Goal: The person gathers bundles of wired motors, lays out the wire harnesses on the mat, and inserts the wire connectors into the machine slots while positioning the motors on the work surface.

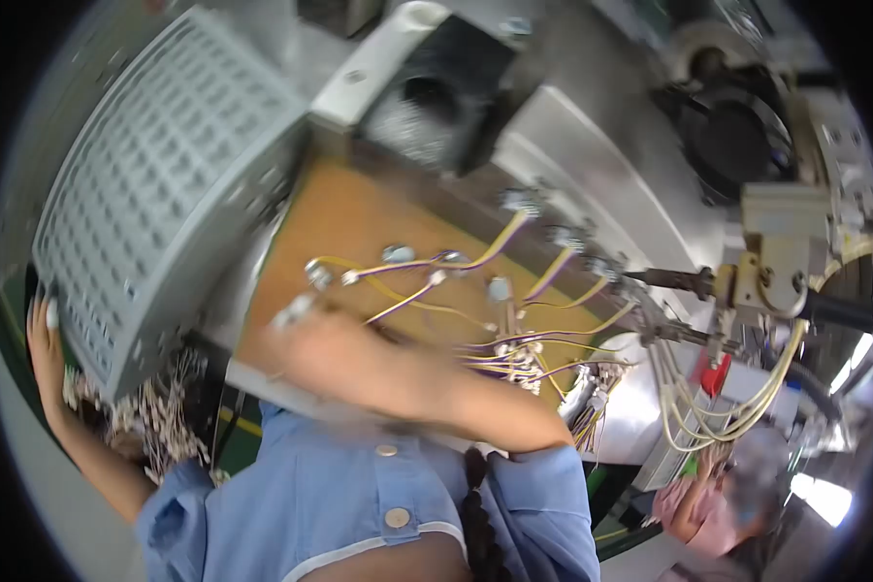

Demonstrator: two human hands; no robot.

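My left hand (45, 349) is at the far left, its fingers stretched along the lower outer edge of a grey tray (112, 364) with rows of small pockets. A small white piece shows by its fingertips. My right arm reaches across an orange-brown work surface (349, 209), and my right hand (306, 339) is smeared by motion at the front edge. Right at its fingertips is a blurred whitish piece (296, 310); whether the hand holds it I cannot tell. Yellow and purple wires (398, 267) with white connectors (349, 277) run over the surface just beyond the hand.
A black and white block-shaped device (432, 92) stands behind the surface. Metal machine parts with a pointed tool (674, 279) are at the right, above looped pale cables (694, 432). Bundled connectors (165, 417) hang below the tray. A person in pink (703, 509) sits at the lower right.
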